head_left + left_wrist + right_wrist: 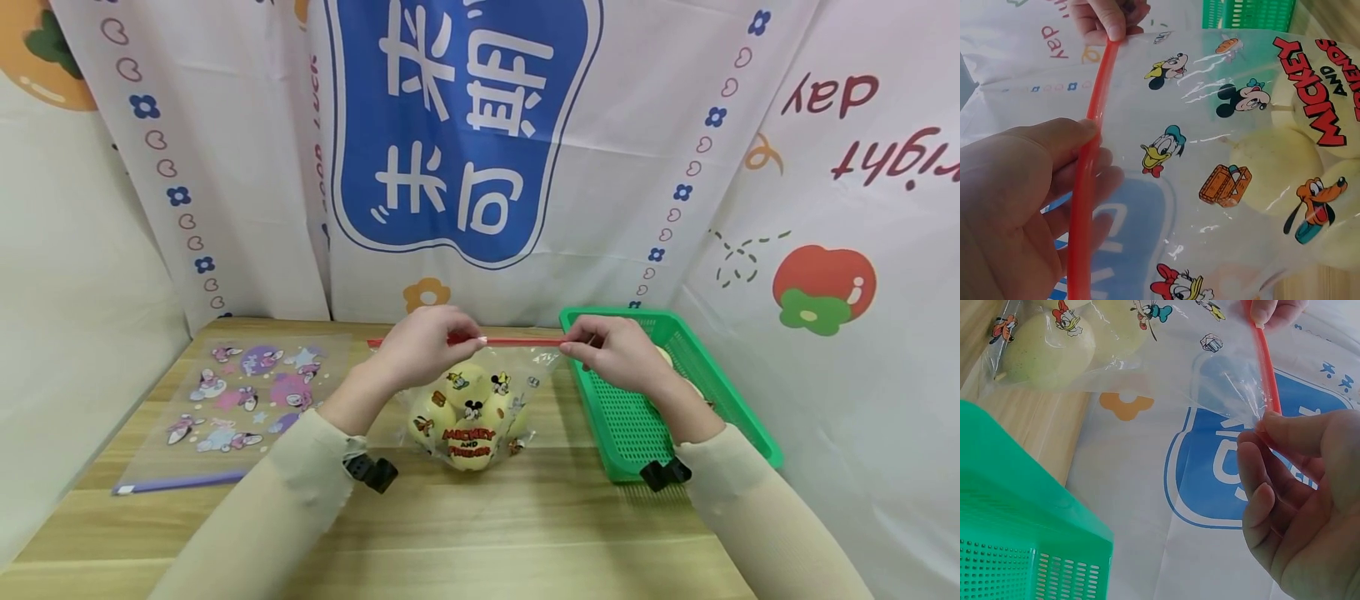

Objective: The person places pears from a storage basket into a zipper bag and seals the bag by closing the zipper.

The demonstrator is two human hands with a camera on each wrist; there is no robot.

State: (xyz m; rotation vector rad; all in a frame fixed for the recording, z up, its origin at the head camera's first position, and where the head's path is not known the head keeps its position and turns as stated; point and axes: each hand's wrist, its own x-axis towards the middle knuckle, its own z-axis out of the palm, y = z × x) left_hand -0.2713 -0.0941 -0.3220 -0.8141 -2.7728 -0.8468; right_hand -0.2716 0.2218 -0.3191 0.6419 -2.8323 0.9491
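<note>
Looks to be at the closing step: working the red zip strip [525, 342] along the mouth of a clear bag [542, 365], already loaded with pale yellow fruit [438, 414] and resting on the bench [480, 550]. Pinched partway along the clear bag's mouth by the left hand [427, 343], with the thumb on the front and the other fingers loosely bent behind, apparently right at the white slider [482, 341]. Pinched at the clear bag's upper right corner by the right hand [618, 354], between thumb and forefinger, with the rest curled in. Hard to tell the sealed stretch from the unsealed. Calls next, probably, for holding that corner firm and running the slider to the end of its travel. To the left of the clear bag, a purple-zipped bag [258, 383] lying flat; to the right, a green basket [626, 471] with more fruit [664, 357] inside.
</note>
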